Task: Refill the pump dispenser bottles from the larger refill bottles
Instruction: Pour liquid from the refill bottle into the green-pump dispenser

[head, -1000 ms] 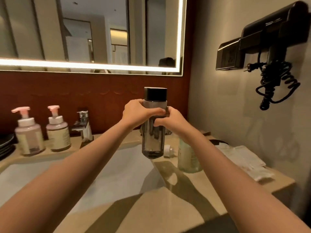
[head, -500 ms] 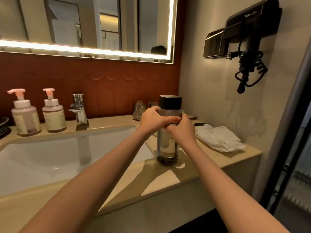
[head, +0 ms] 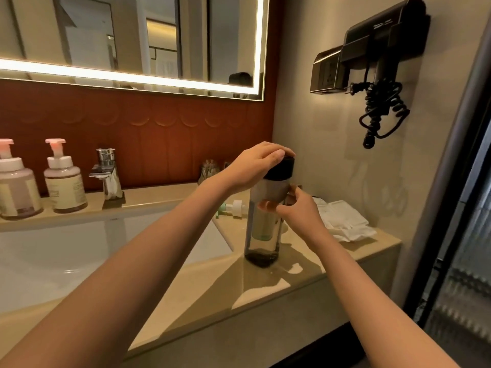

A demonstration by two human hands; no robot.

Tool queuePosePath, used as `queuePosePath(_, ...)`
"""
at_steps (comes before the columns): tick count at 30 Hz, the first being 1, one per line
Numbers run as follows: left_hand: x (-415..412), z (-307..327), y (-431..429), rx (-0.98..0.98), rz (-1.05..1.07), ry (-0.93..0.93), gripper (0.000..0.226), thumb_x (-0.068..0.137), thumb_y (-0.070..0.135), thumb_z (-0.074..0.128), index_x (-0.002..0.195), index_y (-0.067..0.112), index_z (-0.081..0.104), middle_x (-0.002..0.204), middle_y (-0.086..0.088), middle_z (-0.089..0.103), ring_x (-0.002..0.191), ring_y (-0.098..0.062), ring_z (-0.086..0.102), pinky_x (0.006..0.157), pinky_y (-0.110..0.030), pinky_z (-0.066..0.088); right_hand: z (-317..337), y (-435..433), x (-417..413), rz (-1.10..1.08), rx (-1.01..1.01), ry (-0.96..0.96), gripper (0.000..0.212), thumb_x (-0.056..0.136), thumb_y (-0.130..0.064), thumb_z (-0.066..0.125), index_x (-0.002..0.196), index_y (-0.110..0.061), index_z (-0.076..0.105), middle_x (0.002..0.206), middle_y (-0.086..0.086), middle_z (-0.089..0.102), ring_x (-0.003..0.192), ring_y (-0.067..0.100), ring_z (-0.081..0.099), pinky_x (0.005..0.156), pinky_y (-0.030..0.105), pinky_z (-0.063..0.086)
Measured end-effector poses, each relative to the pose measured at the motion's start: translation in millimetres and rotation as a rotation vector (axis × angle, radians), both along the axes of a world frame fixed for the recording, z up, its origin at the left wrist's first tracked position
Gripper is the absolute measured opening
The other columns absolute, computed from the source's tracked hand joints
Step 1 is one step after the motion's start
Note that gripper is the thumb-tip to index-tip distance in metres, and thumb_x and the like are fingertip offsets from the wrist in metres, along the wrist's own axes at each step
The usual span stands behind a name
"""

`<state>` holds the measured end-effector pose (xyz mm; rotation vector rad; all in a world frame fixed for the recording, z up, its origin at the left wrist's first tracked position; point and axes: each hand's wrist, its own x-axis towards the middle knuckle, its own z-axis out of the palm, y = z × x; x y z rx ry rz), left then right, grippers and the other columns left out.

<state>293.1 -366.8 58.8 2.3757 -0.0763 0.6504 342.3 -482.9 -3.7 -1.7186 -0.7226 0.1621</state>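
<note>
Step in hand, my read: uncapping. The tall smoked refill bottle (head: 261,245) stands upright on the countertop (head: 265,290), right of the sink (head: 79,256) and near the front edge. Left hand (head: 255,166) is clamped over the black cap (head: 281,168) from above, fingers curled down round it. Right hand (head: 295,211) is wrapped round the bottle's upper body just below the cap. Both grips are closed, nothing loose.

To do it well:
- Base flat on the counter. Right hand resists rotation, left hand twists. Can't tell if the cap is screw-on or pull-off, so try torque first, low force.
- The bottle is tall, narrow and near the edge, so side load at the cap tips it. Press down lightly while turning.
- Fill level is hard to read through the smoked wall. Assume it can slosh and lift the cap straight up.
- Park the cap beside the loose pump head (head: 235,207) lying just behind the bottle, not on the white cloth (head: 342,221).

Two pink-topped pump dispensers (head: 65,181) sit on the ledge left of the faucet (head: 107,176), pumps on, well apart from this work.
</note>
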Motion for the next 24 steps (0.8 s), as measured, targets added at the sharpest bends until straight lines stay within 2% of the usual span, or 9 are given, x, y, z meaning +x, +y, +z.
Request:
queuePosePath(3,-5.4,3.7,9.3,0.021,-0.059,0.075,0.036,0.100,0.027,0.036,0.134,0.021,0.047,0.139,-0.001,0.040,0.120,-0.012,0.037,0.086,-0.010,0.035,-5.4,2.1,-1.1,0.006,0.031,-0.013,0.071,0.077,-0.021,0.074,0.138,-0.013,0.038,0.139,0.003,0.048,0.129,0.024,0.044,0.098,0.034,0.043)
queuePosePath(6,-14.6,9.5,15.9,0.104,-0.063,0.160,0.042,0.099,0.026,0.037,0.141,0.024,0.036,0.146,0.000,0.034,0.128,-0.016,0.035,0.093,-0.019,0.033,-9.2,5.2,-4.4,-0.008,0.049,-0.030,0.070,0.077,-0.021,0.074,0.137,-0.014,0.040,0.137,0.002,0.050,0.128,0.023,0.044,0.098,0.033,0.042)
queuePosePath(9,-15.9,15.3,8.5,0.238,0.001,0.165,0.041,0.100,0.022,0.036,0.142,0.025,0.035,0.141,-0.001,0.038,0.124,-0.018,0.038,0.089,-0.021,0.033,-8.9,4.8,-7.0,-0.014,0.048,-0.051,0.069,0.077,-0.022,0.074,0.137,-0.014,0.040,0.138,0.002,0.049,0.129,0.023,0.043,0.100,0.034,0.041)
queuePosePath(12,-10.3,14.7,-2.3,0.285,0.056,0.176,0.042,0.100,0.018,0.035,0.142,0.027,0.035,0.137,-0.004,0.039,0.122,-0.021,0.039,0.089,-0.022,0.034,-8.5,3.4,-6.6,-0.024,0.064,-0.041,0.068,0.077,-0.021,0.075,0.136,-0.012,0.042,0.136,0.003,0.051,0.129,0.024,0.043,0.100,0.033,0.041)
queuePosePath(15,-6.1,12.4,-8.4,0.401,0.237,0.153,0.045,0.099,0.038,0.033,0.143,0.030,0.032,0.136,-0.010,0.038,0.120,-0.024,0.041,0.092,-0.027,0.035,-8.6,5.1,-8.8,-0.050,0.060,-0.054,0.065,0.075,-0.022,0.076,0.132,-0.012,0.046,0.132,0.003,0.054,0.127,0.024,0.045,0.098,0.031,0.042)
queuePosePath(17,-6.2,13.9,-13.9,0.438,0.357,0.177,0.054,0.094,0.054,0.033,0.143,0.030,0.032,0.133,-0.011,0.037,0.111,-0.026,0.045,0.091,-0.029,0.039,-9.0,5.9,-10.0,-0.061,0.069,-0.053,0.065,0.074,-0.023,0.077,0.131,-0.012,0.047,0.128,0.002,0.057,0.124,0.024,0.048,0.096,0.030,0.042)
queuePosePath(20,-4.7,17.2,-16.7,0.580,0.545,0.193,0.074,0.080,0.074,0.033,0.131,0.022,0.047,0.121,-0.011,0.045,0.093,-0.022,0.049,0.077,-0.031,0.046,-9.8,6.1,-12.0,-0.078,0.068,-0.050,0.068,0.075,-0.024,0.077,0.133,-0.010,0.045,0.129,0.003,0.057,0.123,0.024,0.049,0.097,0.030,0.041)
queuePosePath(22,-6.4,14.5,-13.1,0.578,0.641,0.111,0.078,0.077,0.079,0.029,0.110,0.013,0.054,0.106,-0.009,0.051,0.086,-0.019,0.050,0.071,-0.030,0.046,-9.7,6.0,-13.6,-0.090,0.057,-0.050,0.070,0.075,-0.026,0.077,0.135,-0.010,0.044,0.131,0.003,0.055,0.125,0.024,0.048,0.099,0.032,0.041)
queuePosePath(24,-8.7,8.3,-4.9,0.521,0.679,-0.034,0.075,0.078,0.079,0.029,0.100,0.011,0.050,0.101,-0.008,0.050,0.088,-0.020,0.050,0.073,-0.031,0.044,-9.3,6.5,-15.7,-0.103,0.055,-0.060,0.070,0.075,-0.026,0.076,0.135,-0.012,0.043,0.133,0.002,0.054,0.126,0.024,0.047,0.097,0.032,0.043)
